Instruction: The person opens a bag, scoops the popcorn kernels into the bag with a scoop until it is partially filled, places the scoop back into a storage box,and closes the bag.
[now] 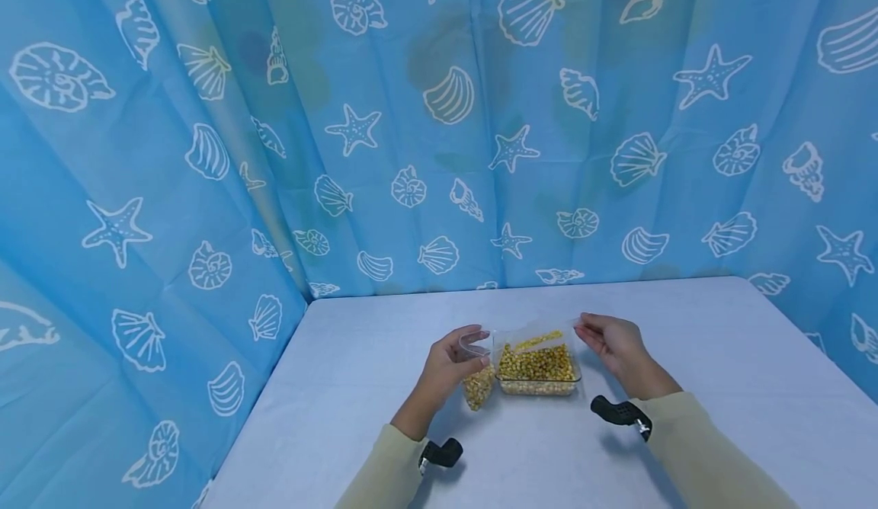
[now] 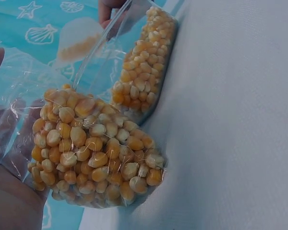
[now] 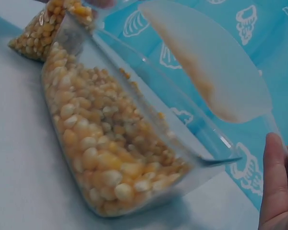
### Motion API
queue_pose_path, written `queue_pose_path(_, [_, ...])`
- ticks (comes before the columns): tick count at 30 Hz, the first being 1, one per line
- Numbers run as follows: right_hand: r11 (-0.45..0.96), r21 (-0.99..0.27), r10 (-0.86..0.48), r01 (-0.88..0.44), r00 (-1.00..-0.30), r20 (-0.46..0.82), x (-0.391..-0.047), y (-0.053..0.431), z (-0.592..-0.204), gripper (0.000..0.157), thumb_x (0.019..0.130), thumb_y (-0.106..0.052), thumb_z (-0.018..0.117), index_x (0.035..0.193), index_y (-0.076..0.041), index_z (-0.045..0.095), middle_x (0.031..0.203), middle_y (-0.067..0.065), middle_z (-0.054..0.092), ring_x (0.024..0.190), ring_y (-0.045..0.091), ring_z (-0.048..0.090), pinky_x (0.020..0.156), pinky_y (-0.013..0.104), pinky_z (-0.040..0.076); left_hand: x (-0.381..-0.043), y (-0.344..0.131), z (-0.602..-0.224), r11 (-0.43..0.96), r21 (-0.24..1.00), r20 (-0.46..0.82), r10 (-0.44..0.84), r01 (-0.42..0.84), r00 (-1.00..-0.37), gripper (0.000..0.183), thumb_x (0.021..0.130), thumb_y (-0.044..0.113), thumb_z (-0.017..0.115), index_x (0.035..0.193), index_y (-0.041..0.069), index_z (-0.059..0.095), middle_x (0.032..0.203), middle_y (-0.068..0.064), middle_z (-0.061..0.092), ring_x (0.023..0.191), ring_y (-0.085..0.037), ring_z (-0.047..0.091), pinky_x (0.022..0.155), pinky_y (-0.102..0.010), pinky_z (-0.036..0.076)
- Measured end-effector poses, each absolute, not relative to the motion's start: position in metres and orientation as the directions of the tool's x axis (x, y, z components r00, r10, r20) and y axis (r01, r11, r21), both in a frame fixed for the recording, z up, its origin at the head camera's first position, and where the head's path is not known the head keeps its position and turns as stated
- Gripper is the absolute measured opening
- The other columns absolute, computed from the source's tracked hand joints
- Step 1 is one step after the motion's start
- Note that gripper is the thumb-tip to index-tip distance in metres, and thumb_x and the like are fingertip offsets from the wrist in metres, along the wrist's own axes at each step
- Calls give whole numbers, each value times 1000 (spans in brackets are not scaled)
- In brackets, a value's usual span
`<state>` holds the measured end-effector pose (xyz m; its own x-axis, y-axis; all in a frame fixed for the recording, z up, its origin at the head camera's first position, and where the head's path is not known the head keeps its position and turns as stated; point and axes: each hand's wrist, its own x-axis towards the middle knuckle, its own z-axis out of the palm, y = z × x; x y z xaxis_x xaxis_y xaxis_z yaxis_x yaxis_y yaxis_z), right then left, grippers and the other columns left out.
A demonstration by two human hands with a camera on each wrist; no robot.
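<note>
My left hand (image 1: 442, 372) holds a clear plastic bag (image 2: 96, 148) by its upper part, and corn kernels fill the bottom of the bag. To its right a clear rectangular container (image 1: 538, 388) stands on the table, with corn kernels (image 3: 105, 158) inside. My right hand (image 1: 617, 345) grips the handle of a translucent scoop (image 3: 216, 62). The scoop is tilted over the container's far side, and some kernels show through its wall. In the left wrist view only part of the left hand shows behind the bag's film.
A white cloth covers the table (image 1: 357, 341). Blue curtains (image 1: 411, 151) with shell and starfish prints hang behind it and along the left side. A black wrist camera mount (image 1: 444, 453) is on the left forearm, another black mount (image 1: 617, 411) on the right.
</note>
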<state>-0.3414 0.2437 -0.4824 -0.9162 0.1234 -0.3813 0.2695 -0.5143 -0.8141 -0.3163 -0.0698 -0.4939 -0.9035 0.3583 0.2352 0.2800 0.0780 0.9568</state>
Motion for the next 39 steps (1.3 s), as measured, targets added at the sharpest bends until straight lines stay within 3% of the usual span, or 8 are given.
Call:
queue_pose_path(7, [-562, -794, 153, 234, -913, -377, -340, 246, -471, 28, 97, -11, 59, 124, -7, 52, 106, 7, 61, 96, 14, 66, 84, 25, 52, -317, -69, -494, 83, 958, 229, 356, 274, -906, 49, 88, 12, 72, 134, 23, 57, 129, 4, 62, 105, -18, 63, 86, -35, 52])
queue_pose_path(16, [-597, -787, 164, 157, -936, -311, -340, 238, -456, 33, 96, -14, 63, 125, -7, 51, 110, 7, 58, 98, 14, 64, 86, 25, 51, -317, -70, -494, 73, 957, 237, 369, 282, -899, 51, 87, 11, 73, 135, 22, 57, 130, 5, 61, 110, -17, 61, 89, -36, 50])
queue_pose_path(23, [-583, -805, 170, 109, -953, -252, -342, 228, -445, 29, 95, -13, 64, 120, -5, 54, 98, 5, 62, 89, 13, 67, 85, 26, 52, -317, -70, -495, 75, 955, 240, 370, 287, -897, 52, 87, 10, 73, 135, 23, 57, 129, 5, 61, 109, -17, 61, 89, -36, 50])
queue_pose_path(30, [-533, -842, 181, 85, -961, -211, -342, 222, -437, 25, 95, -13, 63, 118, -4, 55, 104, 9, 60, 91, 16, 67, 84, 27, 52, -317, -69, -493, 71, 956, 241, 375, 286, -895, 53, 86, 9, 73, 135, 23, 57, 130, 2, 61, 109, -17, 62, 88, -35, 51])
queue_pose_path(39, [-460, -886, 202, 62, -964, -172, -340, 214, -430, 22, 96, -11, 60, 116, -2, 55, 99, 9, 60, 90, 17, 67, 81, 28, 53, -316, -69, -492, 63, 959, 233, 378, 276, -896, 53, 87, 8, 73, 135, 23, 57, 132, -2, 60, 109, -18, 62, 88, -35, 51])
